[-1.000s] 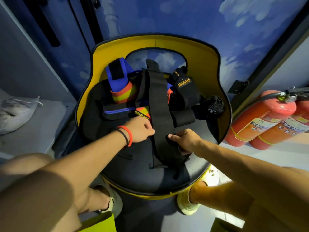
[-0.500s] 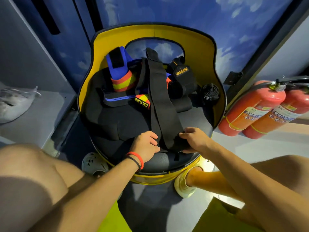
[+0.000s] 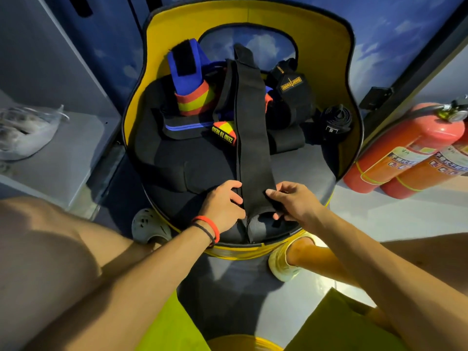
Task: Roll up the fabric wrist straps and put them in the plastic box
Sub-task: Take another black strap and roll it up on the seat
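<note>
Both your hands have slid back along the strap [image 3: 250, 138] since a second ago, from mid-seat to its near end at the seat's front edge. That strap is black and lies flat and unrolled. It runs from the front edge up the middle of the seat [image 3: 311, 163] to the backrest [image 3: 316, 34], over a pile of other straps.

Your left hand [image 3: 222, 203] grips its left edge with curled fingers. Your right hand [image 3: 291, 201] pinches its right edge between thumb and forefinger, with the other fingers tucked beneath.

Just left of the strap, a red-and-yellow tag [image 3: 224, 131] reads ZERO TO HERO. At the back left of the seat a blue strap [image 3: 186, 69] with red and yellow stripes leans on the backrest. At the back right lies a labelled strap [image 3: 291, 84], black with gold lettering. A rolled strap [image 3: 334, 120] sits near the right edge, apart from the pile.

Off the seat, two extinguishers [image 3: 405, 148] lie on the floor to the right, and a bag [image 3: 27, 130] rests on a shelf to the left.
</note>
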The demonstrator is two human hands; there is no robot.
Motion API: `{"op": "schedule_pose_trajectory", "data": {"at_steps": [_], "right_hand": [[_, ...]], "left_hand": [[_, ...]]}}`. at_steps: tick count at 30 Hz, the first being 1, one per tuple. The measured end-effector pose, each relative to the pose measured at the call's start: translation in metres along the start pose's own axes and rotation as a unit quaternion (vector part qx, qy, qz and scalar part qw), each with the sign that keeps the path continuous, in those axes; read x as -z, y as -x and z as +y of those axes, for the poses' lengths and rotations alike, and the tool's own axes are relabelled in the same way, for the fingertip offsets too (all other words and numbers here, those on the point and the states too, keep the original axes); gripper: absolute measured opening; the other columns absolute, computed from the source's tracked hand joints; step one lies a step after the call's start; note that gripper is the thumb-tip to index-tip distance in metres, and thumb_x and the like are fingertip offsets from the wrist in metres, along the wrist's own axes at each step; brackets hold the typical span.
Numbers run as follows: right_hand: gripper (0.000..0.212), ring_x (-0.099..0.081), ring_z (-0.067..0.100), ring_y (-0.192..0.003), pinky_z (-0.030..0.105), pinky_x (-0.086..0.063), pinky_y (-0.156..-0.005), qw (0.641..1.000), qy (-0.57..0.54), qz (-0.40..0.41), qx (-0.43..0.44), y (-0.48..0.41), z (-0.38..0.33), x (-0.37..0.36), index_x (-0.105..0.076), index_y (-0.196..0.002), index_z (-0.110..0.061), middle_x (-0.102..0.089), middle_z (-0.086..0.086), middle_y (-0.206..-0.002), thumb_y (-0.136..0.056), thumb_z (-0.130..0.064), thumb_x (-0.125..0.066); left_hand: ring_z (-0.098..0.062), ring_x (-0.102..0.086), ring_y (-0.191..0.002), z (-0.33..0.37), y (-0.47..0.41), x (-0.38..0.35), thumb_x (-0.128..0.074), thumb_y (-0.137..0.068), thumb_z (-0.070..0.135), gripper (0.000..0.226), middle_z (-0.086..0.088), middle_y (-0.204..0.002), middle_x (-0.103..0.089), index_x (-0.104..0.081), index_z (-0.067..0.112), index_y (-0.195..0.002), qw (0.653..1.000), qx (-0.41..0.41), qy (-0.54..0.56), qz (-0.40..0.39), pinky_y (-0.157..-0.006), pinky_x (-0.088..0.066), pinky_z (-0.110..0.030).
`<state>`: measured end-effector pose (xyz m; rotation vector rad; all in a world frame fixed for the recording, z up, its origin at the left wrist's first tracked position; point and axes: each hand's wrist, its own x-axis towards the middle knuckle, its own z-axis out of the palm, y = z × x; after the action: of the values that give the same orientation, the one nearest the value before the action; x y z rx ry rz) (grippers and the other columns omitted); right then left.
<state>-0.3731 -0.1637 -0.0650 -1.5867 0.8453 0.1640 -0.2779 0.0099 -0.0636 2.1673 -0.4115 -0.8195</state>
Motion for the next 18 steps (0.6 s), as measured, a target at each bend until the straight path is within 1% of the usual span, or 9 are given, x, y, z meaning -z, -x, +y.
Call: {"op": "schedule_pose_trajectory", "data": {"at_steps": [2,4,6,7,9,11,13,16,18], "right_hand": [[0.028,-0.062,0.017,-0.045,0.029,-0.044,-0.044,0.99,0.125,0.025,0.054,-0.004,0.002,0.001,-0.059,-0.082,-0.012,-0.069,0.009,-0.076,-0.095,-0.034,-0.07],[0.03,-0.062,0.021,-0.058,0.033,-0.049,-0.052,0.952,0.279,0.056,0.115,-0.008,0.005,0.002,-0.058,-0.075,-0.024,-0.064,-0.001,-0.072,-0.093,-0.046,-0.07],[0.041,-0.055,0.026,-0.07,0.033,-0.043,-0.059,0.905,0.385,0.097,0.152,-0.01,0.012,-0.001,-0.044,-0.069,-0.029,-0.057,-0.003,-0.072,-0.091,-0.057,-0.066],[0.043,-0.055,0.029,-0.072,0.034,-0.041,-0.06,0.894,0.402,0.114,0.164,-0.01,0.015,-0.003,-0.041,-0.071,-0.029,-0.058,-0.002,-0.073,-0.09,-0.061,-0.063],[0.04,-0.059,0.033,-0.074,0.037,-0.046,-0.061,0.895,0.386,0.129,0.183,-0.011,0.02,-0.007,-0.04,-0.085,-0.03,-0.064,0.001,-0.079,-0.089,-0.063,-0.063],[0.043,-0.061,0.032,-0.075,0.041,-0.052,-0.063,0.907,0.349,0.127,0.199,-0.011,0.021,-0.009,-0.037,-0.098,-0.028,-0.065,-0.002,-0.083,-0.089,-0.057,-0.068],[0.043,-0.06,0.031,-0.075,0.041,-0.052,-0.064,0.908,0.342,0.119,0.211,-0.009,0.02,-0.009,-0.036,-0.101,-0.027,-0.063,-0.004,-0.085,-0.089,-0.051,-0.07],[0.03,-0.061,0.031,-0.082,0.039,-0.052,-0.067,0.871,0.41,0.107,0.249,-0.004,0.019,-0.008,-0.055,-0.102,-0.025,-0.06,-0.001,-0.095,-0.092,-0.052,-0.065],[0.03,-0.063,0.028,-0.087,0.039,-0.054,-0.073,0.861,0.417,0.076,0.281,0.002,0.02,-0.011,-0.067,-0.11,-0.027,-0.054,-0.001,-0.104,-0.094,-0.051,-0.063]], "left_hand": [[-0.018,-0.066,-0.093,0.001,0.0,0.001,-0.075,-0.076,-0.002,0.072,0.008,-0.103,-0.067,-0.054,0.024,-0.139,1.0,0.003,-0.006,-0.009,-0.075,-0.053,-0.027],[-0.02,-0.066,-0.098,0.002,0.0,0.001,-0.072,-0.08,0.0,0.066,0.007,-0.106,-0.067,-0.054,0.022,-0.14,1.0,0.003,-0.018,-0.005,-0.085,-0.055,-0.033],[-0.02,-0.065,-0.097,0.002,0.0,-0.002,-0.067,-0.084,0.006,0.053,0.003,-0.115,-0.065,-0.059,0.02,-0.135,0.999,0.0,-0.02,0.028,-0.085,-0.054,-0.031],[-0.018,-0.064,-0.095,0.001,0.0,-0.003,-0.065,-0.086,0.009,0.047,0.002,-0.118,-0.063,-0.061,0.02,-0.132,0.999,-0.001,-0.017,0.049,-0.082,-0.051,-0.028],[-0.014,-0.063,-0.094,-0.001,0.0,-0.006,-0.066,-0.088,0.014,0.041,0.001,-0.121,-0.06,-0.063,0.02,-0.129,0.997,-0.005,-0.013,0.073,-0.08,-0.048,-0.023],[-0.013,-0.066,-0.091,-0.004,0.001,-0.007,-0.07,-0.087,0.014,0.041,0.001,-0.12,-0.06,-0.065,0.022,-0.127,0.997,-0.013,-0.011,0.078,-0.076,-0.047,-0.018],[-0.012,-0.067,-0.086,-0.006,0.003,-0.008,-0.072,-0.085,0.012,0.044,0.003,-0.119,-0.058,-0.064,0.026,-0.126,0.996,-0.027,-0.03,0.082,-0.072,-0.045,-0.016],[-0.011,-0.066,-0.084,-0.006,0.006,-0.01,-0.066,-0.087,0.006,0.049,0.006,-0.121,-0.052,-0.061,0.031,-0.129,0.992,-0.05,-0.074,0.083,-0.076,-0.048,-0.021],[-0.013,-0.066,-0.088,-0.005,0.007,-0.01,-0.061,-0.088,0.003,0.05,0.005,-0.123,-0.051,-0.062,0.032,-0.129,0.992,-0.051,-0.082,0.084,-0.078,-0.047,-0.022]]}}
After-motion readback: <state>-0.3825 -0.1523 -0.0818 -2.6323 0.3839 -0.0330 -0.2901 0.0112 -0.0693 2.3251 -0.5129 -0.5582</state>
